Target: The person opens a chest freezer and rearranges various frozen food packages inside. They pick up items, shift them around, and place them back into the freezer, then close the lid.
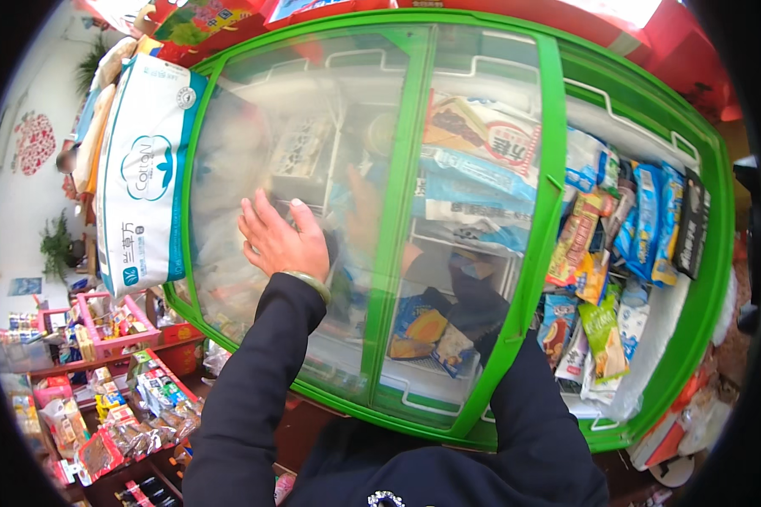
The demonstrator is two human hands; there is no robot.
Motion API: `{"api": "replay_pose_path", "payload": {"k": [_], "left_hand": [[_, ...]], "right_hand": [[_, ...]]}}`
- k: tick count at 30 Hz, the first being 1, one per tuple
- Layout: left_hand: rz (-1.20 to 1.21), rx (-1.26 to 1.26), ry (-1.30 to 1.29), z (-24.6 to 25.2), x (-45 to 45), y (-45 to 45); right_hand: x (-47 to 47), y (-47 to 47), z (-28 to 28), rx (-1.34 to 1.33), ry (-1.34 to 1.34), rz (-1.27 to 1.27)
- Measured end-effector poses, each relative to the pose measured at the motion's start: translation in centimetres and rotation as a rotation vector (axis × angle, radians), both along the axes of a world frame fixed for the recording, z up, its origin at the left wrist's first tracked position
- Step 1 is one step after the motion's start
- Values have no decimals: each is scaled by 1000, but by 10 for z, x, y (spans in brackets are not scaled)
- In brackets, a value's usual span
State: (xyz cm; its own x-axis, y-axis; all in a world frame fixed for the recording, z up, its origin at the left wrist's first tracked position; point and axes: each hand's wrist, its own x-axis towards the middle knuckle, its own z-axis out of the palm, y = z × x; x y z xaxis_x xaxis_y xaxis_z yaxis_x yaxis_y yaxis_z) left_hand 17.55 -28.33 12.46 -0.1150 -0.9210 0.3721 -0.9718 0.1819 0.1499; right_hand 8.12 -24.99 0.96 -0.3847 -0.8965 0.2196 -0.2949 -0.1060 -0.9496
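Note:
My left hand [284,237], with a bangle at its wrist, lies spread on the clear sliding lid [241,165] of a green-framed chest freezer [713,190]. My right arm goes in under the lid at the freezer's near side. Through the glare, my right hand [363,209] shows faintly inside, near blue packaging; its fingers and anything in them are unclear. Under the lid lie a large ice-cream pack [482,130], light-blue packages [475,184] and a blue-and-yellow package [422,323]. Wrapped ice creams [602,336] fill the uncovered right part.
A white-and-teal cotton tissue pack [143,171] rests on the freezer's left end. White wire baskets [431,402] divide its inside. At the lower left, shelves hold packaged snacks [133,437] and a pink basket [117,342]. Red packaging [672,38] lies beyond the far rim.

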Motion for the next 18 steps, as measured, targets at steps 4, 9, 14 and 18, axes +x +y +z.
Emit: {"api": "replay_pose_path", "payload": {"k": [4, 9, 14, 18], "left_hand": [[-2, 44, 23, 2, 2, 0], [-20, 70, 40, 2, 5, -2], [-36, 71, 56, 3, 3, -2], [-41, 62, 51, 2, 6, -3]], "right_hand": [[5, 9, 4, 24, -119, 120], [-6, 33, 11, 55, -237, 266], [-24, 51, 18, 71, -297, 334], [-28, 59, 16, 86, -328, 370]]}}
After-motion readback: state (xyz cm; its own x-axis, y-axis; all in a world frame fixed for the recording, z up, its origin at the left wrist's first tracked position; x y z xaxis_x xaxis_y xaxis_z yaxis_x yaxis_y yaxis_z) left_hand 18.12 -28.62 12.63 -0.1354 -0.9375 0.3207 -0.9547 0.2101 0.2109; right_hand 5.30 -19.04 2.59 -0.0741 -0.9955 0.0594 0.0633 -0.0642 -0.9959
